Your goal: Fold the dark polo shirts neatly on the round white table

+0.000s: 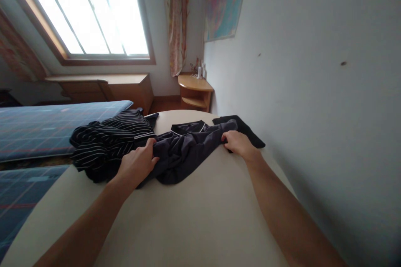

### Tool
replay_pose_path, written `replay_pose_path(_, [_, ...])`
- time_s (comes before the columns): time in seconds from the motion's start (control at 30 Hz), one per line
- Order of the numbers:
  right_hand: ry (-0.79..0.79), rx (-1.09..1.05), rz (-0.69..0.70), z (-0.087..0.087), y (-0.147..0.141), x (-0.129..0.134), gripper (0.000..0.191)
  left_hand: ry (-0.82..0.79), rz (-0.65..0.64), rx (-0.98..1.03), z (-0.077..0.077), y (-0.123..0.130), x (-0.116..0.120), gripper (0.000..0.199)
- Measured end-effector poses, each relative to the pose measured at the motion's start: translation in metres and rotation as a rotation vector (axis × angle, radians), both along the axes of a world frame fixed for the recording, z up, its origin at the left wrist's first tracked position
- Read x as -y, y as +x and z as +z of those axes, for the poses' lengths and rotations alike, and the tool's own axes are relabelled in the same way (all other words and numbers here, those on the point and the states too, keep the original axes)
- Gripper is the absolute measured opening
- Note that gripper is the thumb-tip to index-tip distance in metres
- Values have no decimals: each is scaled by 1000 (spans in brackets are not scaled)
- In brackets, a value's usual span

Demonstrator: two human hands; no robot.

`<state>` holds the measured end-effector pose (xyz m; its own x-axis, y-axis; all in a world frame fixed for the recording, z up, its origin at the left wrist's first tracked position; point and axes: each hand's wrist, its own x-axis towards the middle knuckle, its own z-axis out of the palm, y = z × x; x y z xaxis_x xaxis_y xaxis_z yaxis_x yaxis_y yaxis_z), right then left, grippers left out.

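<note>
A dark grey garment (184, 150) with thin white piping near its collar lies rumpled across a cream round-edged table (200, 221). My left hand (139, 162) is closed on its left part, beside a heap of black cloth with white stripes (109, 137). At the garment's right end my right hand (239, 143) pinches the fabric, fingers pressed together. A black sleeve-like piece (247, 131) lies beyond my right hand, near the table's right edge. The folds hide how the dark pieces join.
Blue checked mattress-like surfaces (56, 125) adjoin the table on the left. A white wall (328, 112) runs close along the right. Beyond the table stand a wooden desk (128, 85) under the window and a corner shelf (196, 83) with small items.
</note>
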<state>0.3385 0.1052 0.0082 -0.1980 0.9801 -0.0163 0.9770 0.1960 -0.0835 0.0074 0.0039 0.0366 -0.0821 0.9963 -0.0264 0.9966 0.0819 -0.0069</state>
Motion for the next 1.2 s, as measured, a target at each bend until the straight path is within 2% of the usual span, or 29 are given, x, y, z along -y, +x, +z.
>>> replay_pose_path(0.27, [31,-34,-13,0,2,-1,21,-36,24,-34,1,1,1,30])
replay_pose_path(0.43, [30,-41,-10,8,8,-1,13,52,18,44,2,-2,-1,20])
replay_pose_path(0.53, [63,-70,-14,14,14,-2,13,196,20,185,5,-7,-5,15])
replay_pose_path(0.63, [186,-163,-39,22,25,-4,16,422,62,412,11,-13,-10,17])
replay_pose_path(0.77, [497,-332,-241,26,41,-7,21,741,176,672,15,-25,-18,22])
replay_pose_path(0.83, [622,-385,-318,23,48,-10,21,809,231,741,12,-33,-23,20])
replay_pose_path(0.9, [647,-406,-339,17,51,-12,19,777,252,792,5,-41,-29,17])
replay_pose_path(1.0, [554,-401,-308,8,48,-14,15,628,241,895,-6,-46,-36,22])
replay_pose_path(1.1, [451,-375,-260,5,41,-13,13,427,127,986,-13,-41,-36,37])
replay_pose_path(1.2, [310,-369,-157,12,30,-9,9,266,27,858,-17,-33,-30,49])
